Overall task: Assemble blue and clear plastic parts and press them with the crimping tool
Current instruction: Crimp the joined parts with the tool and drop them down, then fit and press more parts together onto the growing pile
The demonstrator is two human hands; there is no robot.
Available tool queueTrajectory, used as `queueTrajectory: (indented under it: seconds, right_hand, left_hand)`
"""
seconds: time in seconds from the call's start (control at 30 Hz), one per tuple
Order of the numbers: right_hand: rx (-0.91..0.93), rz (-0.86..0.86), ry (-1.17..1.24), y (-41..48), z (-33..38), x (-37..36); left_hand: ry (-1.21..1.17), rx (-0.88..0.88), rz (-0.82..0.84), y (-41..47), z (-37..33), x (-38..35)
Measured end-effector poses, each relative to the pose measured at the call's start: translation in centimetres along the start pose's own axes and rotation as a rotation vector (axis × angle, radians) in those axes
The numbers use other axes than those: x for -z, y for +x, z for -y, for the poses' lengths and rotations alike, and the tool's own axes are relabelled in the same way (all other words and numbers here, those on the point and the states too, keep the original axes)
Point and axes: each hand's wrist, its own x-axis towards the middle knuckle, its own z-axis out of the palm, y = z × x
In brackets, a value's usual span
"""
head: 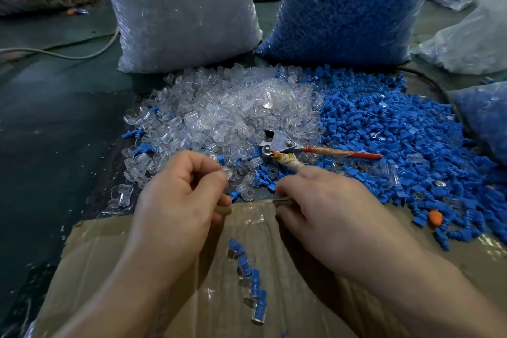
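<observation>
- Assembled pieces [248,277] lie in a row on the cardboard [123,250], between the forearms.
- Left hand [181,192] has its fingers curled and seems to pinch a clear part [227,174] at the tips.
- Right hand [315,200] grips the wrapped handle of the crimping tool [277,147], whose head rests where the clear pile [233,107] meets the blue pile [384,132].
- Likely step: readying a part for pressing. The next move calls for seating it squarely in the tool's head, then squeezing both handles.
</observation>
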Motion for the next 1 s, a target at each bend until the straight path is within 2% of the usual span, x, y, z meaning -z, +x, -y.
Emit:
queueTrajectory:
  seconds: [0.17,0.37,0.63,0.87,1.0]
  right_hand:
    - [-0.126,-0.206,0.09,0.2,-1.5,1.9]
    - [-0.016,-0.091,-0.144,0.6,-0.4,0.1]
    - [0.113,-0.051,-0.147,1.6,0.6,-1.1]
    - [0.093,-0.056,-0.129,1.2,-0.4,-1.1]
    - [0.086,0.007,-0.13,1.0,-0.9,-0.8]
  left_hand:
    - [-0.051,0.041,-0.023,-0.1,-0.1,0.0]
    - [0.058,-0.033,0.009,-0.1,0.1,-0.3]
    - [0.19,-0.118,-0.009,-0.5,-0.3,-0.3]
    - [0.187,-0.105,0.031,-0.8,-0.9,-0.3]
    - [0.255,-0.113,0.04,-0.8,-0.9,-0.2]
